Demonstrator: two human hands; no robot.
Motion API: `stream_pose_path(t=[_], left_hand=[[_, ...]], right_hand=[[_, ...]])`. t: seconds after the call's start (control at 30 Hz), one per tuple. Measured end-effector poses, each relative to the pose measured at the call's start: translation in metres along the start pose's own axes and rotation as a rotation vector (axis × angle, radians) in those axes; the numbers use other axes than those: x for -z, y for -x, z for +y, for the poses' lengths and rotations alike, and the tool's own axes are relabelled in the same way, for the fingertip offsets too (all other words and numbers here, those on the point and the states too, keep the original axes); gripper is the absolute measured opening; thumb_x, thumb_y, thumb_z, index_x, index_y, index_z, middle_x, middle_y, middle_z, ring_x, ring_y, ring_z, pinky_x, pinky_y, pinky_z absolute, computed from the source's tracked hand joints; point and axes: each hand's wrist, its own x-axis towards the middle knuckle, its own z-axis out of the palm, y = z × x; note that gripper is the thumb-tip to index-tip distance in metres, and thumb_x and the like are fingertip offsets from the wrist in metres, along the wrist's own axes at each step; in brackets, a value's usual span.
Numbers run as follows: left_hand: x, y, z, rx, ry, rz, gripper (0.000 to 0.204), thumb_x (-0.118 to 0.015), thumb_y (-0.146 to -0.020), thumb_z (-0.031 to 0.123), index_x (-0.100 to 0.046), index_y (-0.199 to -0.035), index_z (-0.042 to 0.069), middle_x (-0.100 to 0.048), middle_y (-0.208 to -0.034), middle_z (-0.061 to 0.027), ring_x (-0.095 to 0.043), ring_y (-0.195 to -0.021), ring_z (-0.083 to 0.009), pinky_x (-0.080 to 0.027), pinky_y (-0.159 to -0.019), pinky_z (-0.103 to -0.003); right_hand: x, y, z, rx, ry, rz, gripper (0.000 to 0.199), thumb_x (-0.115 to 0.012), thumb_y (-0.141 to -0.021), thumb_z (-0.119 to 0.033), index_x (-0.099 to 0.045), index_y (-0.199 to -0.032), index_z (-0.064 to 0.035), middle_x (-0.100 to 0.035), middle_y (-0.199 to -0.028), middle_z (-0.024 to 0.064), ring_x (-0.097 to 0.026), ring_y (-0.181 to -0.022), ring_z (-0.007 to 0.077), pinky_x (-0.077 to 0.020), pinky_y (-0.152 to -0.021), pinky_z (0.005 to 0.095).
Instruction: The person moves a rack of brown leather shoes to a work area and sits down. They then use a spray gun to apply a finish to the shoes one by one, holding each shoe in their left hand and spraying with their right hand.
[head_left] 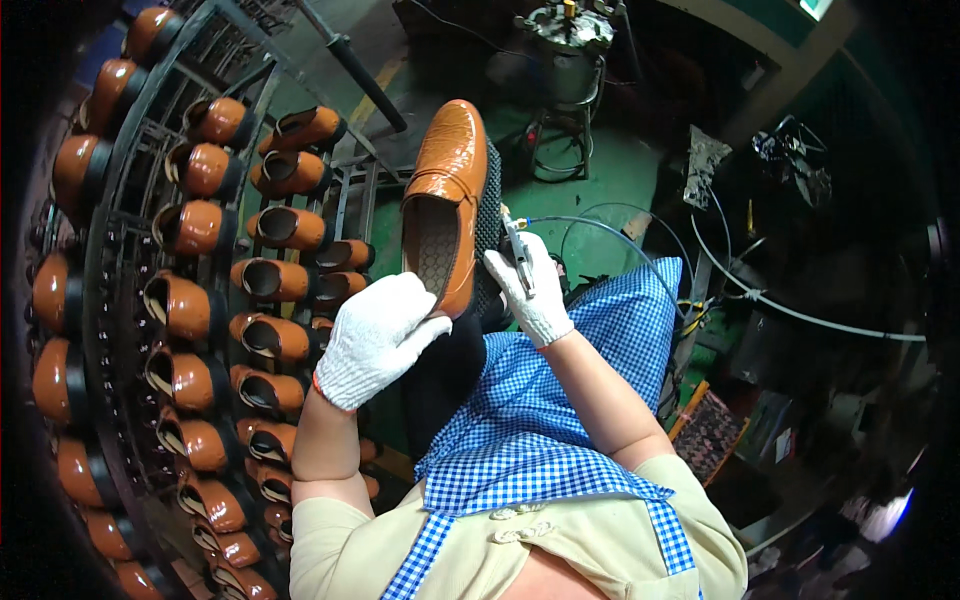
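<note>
A glossy orange-brown loafer (455,150) is held up in front of me, toe pointing away, its dark textured sole turned to the right. My left hand (372,338), in a white knit glove, is closed around the heel end, with the thumb against the outside and the fingers at the opening. Close to the right side of the sole, my gloved right hand (540,295) grips a small metal spray gun (519,255) with a blue hose joined to it. The gun's tip is near the sole; whether it touches cannot be made out.
On the left, a metal rack (125,150) carries many similar shoes in rows. A lidded metal tank (570,50) stands on a stand at the back. Hoses (790,300) run across the right side. My blue checked apron (620,330) covers my lap.
</note>
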Motion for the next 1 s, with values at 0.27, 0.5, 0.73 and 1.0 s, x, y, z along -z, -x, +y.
stream_pose_path(t=[0.27,0.5,0.73,1.0], left_hand=[[0.007,0.016,0.024,0.009,-0.083,0.165,0.057,-0.084,-0.075,-0.002,-0.067,-0.127,0.013,-0.062,-0.121,-0.0139,-0.064,-0.11,-0.0315,-0.055,-0.09,-0.041],[0.002,0.023,0.025,-0.027,-0.145,0.209,0.047,-0.085,-0.072,-0.004,-0.078,-0.115,0.014,-0.066,-0.103,-0.0073,-0.068,-0.092,-0.0279,-0.056,-0.078,-0.036],[0.0,0.024,0.019,-0.116,-0.21,0.205,0.049,-0.086,-0.069,-0.006,-0.078,-0.113,0.014,-0.066,-0.101,-0.0069,-0.069,-0.091,-0.0278,-0.056,-0.079,-0.036],[0.002,0.02,0.019,-0.102,-0.209,0.172,0.05,-0.085,-0.067,-0.009,-0.078,-0.112,0.013,-0.068,-0.101,-0.0074,-0.069,-0.092,-0.0278,-0.057,-0.08,-0.037]], right_hand=[[0.04,-0.004,0.044,0.488,0.566,0.075,0.026,-0.076,-0.088,-0.025,-0.067,-0.105,-0.0067,-0.063,-0.097,0.014,-0.063,-0.089,0.0336,-0.053,-0.075,0.0416],[0.036,0.008,0.06,0.384,0.784,-0.124,0.033,-0.076,-0.087,-0.039,-0.067,-0.097,-0.0092,-0.061,-0.093,0.0108,-0.064,-0.087,0.0281,-0.0541,-0.068,0.0404],[0.08,0.04,0.011,0.319,0.453,-0.051,0.025,-0.076,-0.091,-0.033,-0.073,-0.102,-0.0108,-0.062,-0.082,0.0086,-0.064,-0.074,0.0277,-0.0517,-0.063,0.0379],[0.082,0.047,-0.029,0.466,0.258,-0.135,0.02,-0.08,-0.088,-0.029,-0.074,-0.096,-0.0118,-0.065,-0.083,0.0071,-0.063,-0.073,0.0249,-0.0508,-0.064,0.0354]])
